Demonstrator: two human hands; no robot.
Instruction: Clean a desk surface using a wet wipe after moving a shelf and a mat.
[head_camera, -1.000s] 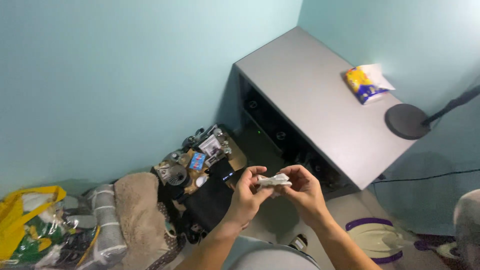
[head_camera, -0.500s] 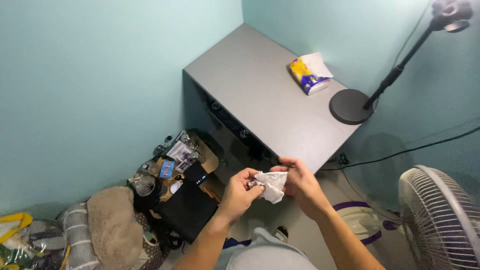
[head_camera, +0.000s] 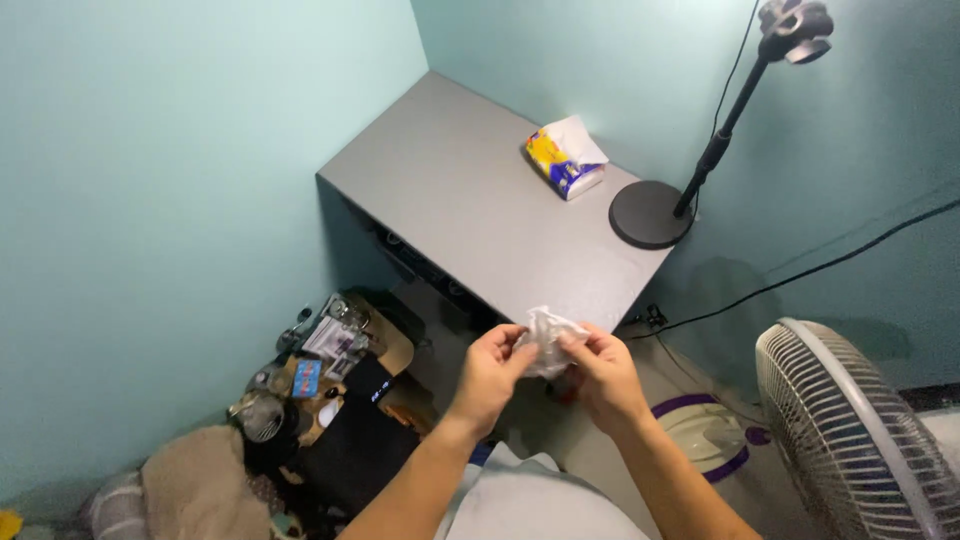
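Left hand (head_camera: 490, 372) and right hand (head_camera: 600, 375) meet in mid-air, below the near edge of the grey surface (head_camera: 470, 200). Both hands pinch a crumpled white tissue (head_camera: 546, 338) between thumb and fingertips, one on each side; the tissue stands bunched above the fingers. On the surface, a yellow-and-blue tissue pack (head_camera: 564, 160) lies near the far wall, with a white sheet protruding from its top. Just beside it stands the round black base of a stand (head_camera: 650, 214), pole tilted upward. A white fan (head_camera: 850, 430) is at the right. A cluttered cardboard box (head_camera: 330, 360) rests on the floor at the left.
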